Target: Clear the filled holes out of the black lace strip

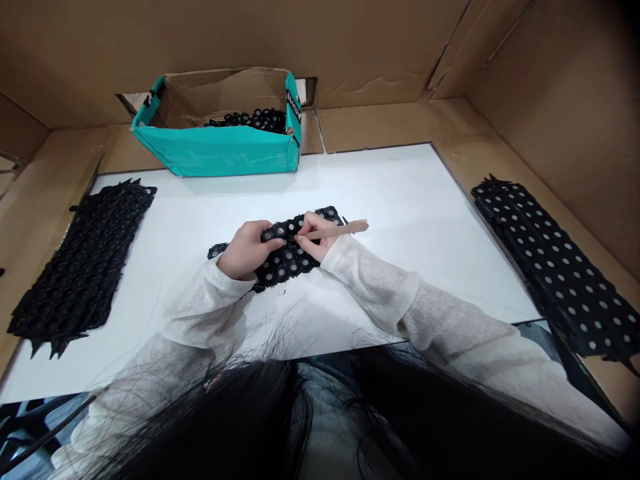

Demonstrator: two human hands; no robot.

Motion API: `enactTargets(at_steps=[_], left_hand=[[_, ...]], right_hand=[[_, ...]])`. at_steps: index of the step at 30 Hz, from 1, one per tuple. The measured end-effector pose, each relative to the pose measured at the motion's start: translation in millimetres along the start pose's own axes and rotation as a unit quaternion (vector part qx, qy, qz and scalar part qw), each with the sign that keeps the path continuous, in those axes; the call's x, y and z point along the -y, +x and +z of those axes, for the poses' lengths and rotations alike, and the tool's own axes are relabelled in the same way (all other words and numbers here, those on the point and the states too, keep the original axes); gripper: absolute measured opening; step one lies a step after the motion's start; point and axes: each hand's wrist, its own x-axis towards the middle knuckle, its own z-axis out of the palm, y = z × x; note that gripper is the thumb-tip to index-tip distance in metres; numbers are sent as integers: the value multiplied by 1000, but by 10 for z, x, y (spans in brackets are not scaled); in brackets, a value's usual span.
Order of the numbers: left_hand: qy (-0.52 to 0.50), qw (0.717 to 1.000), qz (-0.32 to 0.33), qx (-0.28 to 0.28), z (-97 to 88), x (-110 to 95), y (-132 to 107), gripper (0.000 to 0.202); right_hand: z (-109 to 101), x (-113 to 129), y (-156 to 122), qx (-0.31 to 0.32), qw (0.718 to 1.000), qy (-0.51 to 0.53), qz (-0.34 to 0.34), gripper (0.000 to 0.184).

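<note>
A black sheet of joined rings [293,257] lies on the white work surface [400,220] in the middle. My left hand [246,249] rests on its left part, fingers curled and pressing down on the rings. My right hand [314,237] is closed around a thin wooden stick [336,231], whose tip points left onto the sheet near my left fingertips. Both arms wear pale knit sleeves.
A teal-sided cardboard box [220,148] holding loose black rings [255,120] stands at the back. A stack of black ring sheets [83,260] lies at the left, another dotted stack [555,260] at the right. Cardboard walls surround the surface. Dark hair fills the bottom of the view.
</note>
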Motion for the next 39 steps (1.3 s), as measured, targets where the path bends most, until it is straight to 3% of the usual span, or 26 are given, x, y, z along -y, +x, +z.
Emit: enactTargets(at_steps=[5,8,10,12,16,20,29,39], left_hand=[[-45,998,11,31,0,-55,-19,21],[13,1000,8,6,-10,-50,-12,21],[44,999,-3,-7,-22,-38,2,20],[52,999,-8,3,-46,-40,12,20],[28,997,-13,74,-125,-113,-8,21],[26,985,-19,171,-152,-201,-47,26],[215,973,6,88,-51,-291,-117,19],[140,987,-14,72,-56,-183,-95,20]], right_hand=[[54,91,4,22,999,-30,16,11],[56,57,59,-30,994,61,83,14],[21,14,87,-65,976,144,147,16],[-27,-19,88,-64,968,177,167,16],[-92,-24,33,-10,990,112,84,14],[-96,2,-3,-7,995,87,46,16],[-94,-45,-46,18,996,90,0,15],[-43,-19,-48,31,997,68,-3,18]])
